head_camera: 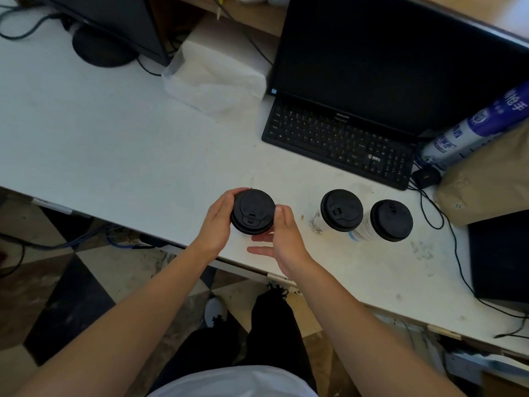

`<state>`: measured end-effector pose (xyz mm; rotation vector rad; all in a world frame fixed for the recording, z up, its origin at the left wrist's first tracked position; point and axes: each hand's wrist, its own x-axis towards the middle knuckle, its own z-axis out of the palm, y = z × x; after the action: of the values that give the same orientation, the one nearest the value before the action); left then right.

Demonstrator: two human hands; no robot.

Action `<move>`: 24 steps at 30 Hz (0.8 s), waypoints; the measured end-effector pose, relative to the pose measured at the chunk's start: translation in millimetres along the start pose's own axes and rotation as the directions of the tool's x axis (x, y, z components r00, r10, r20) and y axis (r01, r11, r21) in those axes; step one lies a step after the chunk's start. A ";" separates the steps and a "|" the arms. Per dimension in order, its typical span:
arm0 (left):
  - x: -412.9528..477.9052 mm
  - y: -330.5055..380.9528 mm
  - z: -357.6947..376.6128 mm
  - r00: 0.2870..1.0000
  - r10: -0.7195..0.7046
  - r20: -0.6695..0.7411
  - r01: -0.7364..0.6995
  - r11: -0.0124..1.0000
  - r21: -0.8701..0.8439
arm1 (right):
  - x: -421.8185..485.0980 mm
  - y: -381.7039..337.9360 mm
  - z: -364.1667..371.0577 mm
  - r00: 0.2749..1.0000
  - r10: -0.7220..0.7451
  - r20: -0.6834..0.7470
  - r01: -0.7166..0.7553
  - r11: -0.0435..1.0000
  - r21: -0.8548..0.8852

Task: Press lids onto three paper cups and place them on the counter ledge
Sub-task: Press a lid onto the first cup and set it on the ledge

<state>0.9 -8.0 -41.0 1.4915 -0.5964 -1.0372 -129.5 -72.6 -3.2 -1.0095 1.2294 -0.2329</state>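
Note:
Three paper cups with black lids stand near the front edge of the white desk (114, 144). The left cup's lid (252, 211) sits between both hands. My left hand (218, 222) curls round its left side, thumb over the rim. My right hand (282, 233) touches its right side, thumb up at the lid's edge, the lower fingers stretched out under the lid toward the left. The cup body below is hidden. The middle lidded cup (341, 210) and the right lidded cup (391, 220) stand free, white printed walls showing below the lids.
A black keyboard (337, 138) and monitor (395, 61) sit behind the cups. A tissue pack (214, 81) lies at the back centre. A blue and white roll (469, 130), a brown sack (486, 179), a black box (503, 253) and cables crowd the right. A wooden ledge (243, 12) runs along the back.

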 end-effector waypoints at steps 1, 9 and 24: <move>-1.0 -1.4 -0.4 1.000 0.024 -0.002 -0.024 1.000 0.011 | -0.9 0.7 1.2 1.000 -0.003 -0.008 0.003 1.000 -0.003; -6.7 -1.2 1.8 0.990 0.014 -0.142 -0.010 1.000 0.027 | -5.7 0.6 2.8 0.998 0.067 -0.020 -0.061 0.975 0.215; 2.4 13.2 4.5 0.911 -0.165 -0.378 0.215 0.972 0.095 | 7.1 -4.4 11.7 0.991 -0.071 -0.114 0.084 0.990 0.110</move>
<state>0.6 -14.9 -28.7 1.8377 -0.2596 -0.8424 -115.2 -73.6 -4.9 -0.9562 1.2624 -0.4198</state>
